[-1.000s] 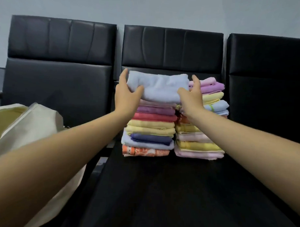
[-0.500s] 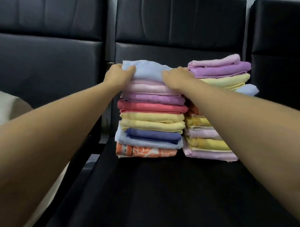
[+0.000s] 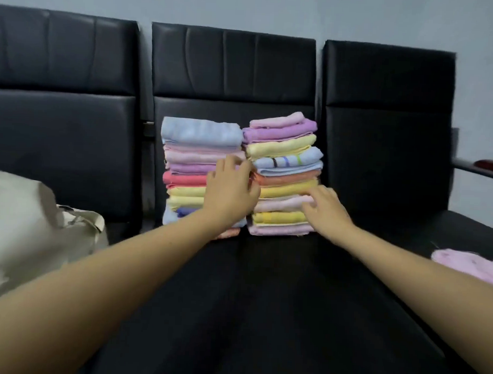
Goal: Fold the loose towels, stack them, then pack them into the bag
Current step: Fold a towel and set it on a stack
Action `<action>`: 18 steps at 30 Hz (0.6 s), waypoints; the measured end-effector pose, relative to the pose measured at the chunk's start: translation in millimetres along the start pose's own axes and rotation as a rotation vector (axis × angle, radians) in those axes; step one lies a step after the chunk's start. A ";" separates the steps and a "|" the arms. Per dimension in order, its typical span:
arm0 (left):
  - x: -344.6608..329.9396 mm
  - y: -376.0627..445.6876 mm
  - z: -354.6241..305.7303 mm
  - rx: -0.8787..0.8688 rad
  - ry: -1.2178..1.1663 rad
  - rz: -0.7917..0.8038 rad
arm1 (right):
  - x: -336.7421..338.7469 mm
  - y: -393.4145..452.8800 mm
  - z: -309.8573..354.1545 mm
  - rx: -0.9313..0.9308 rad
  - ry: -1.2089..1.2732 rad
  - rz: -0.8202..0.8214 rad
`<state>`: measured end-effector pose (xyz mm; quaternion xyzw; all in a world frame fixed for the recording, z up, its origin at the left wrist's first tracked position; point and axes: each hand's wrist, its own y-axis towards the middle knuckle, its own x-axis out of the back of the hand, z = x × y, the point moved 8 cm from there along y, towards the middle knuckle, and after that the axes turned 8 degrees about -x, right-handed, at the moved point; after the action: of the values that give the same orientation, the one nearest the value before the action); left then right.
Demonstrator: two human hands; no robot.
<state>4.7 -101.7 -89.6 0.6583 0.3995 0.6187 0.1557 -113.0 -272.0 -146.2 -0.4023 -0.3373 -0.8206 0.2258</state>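
Head view, stacks: two folded-towel piles at frame centre.
Left hand: spread, empty, before them.
Right hand: fingers loose, against right pile.
Bag: far left.

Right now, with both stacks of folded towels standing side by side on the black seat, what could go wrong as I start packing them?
1. The right stack of folded towels is tall and unevenly edged; nudging it with the right hand might topple it.
2. The left hand sits mid-height between the stacks, so lifting from there could spill the light blue folded towel on top.
3. The loose pink towel on the next seat is still unfolded and could be forgotten.
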 end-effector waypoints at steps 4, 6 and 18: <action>-73.0 -58.2 -76.2 0.146 -0.353 0.266 | 38.5 -79.2 -132.5 -0.308 -0.157 0.014; -101.0 -76.7 -114.9 0.212 -0.496 0.349 | 65.0 -110.1 -178.1 -0.407 -0.193 -0.036; -194.3 -100.0 -272.4 0.081 -0.585 0.567 | 166.9 -136.3 -328.4 -0.749 -0.225 -0.101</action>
<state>-267.9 -256.9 -243.0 0.8961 0.1650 0.4076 0.0598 -463.2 -438.6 -208.7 -0.5271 -0.0567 -0.8477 -0.0159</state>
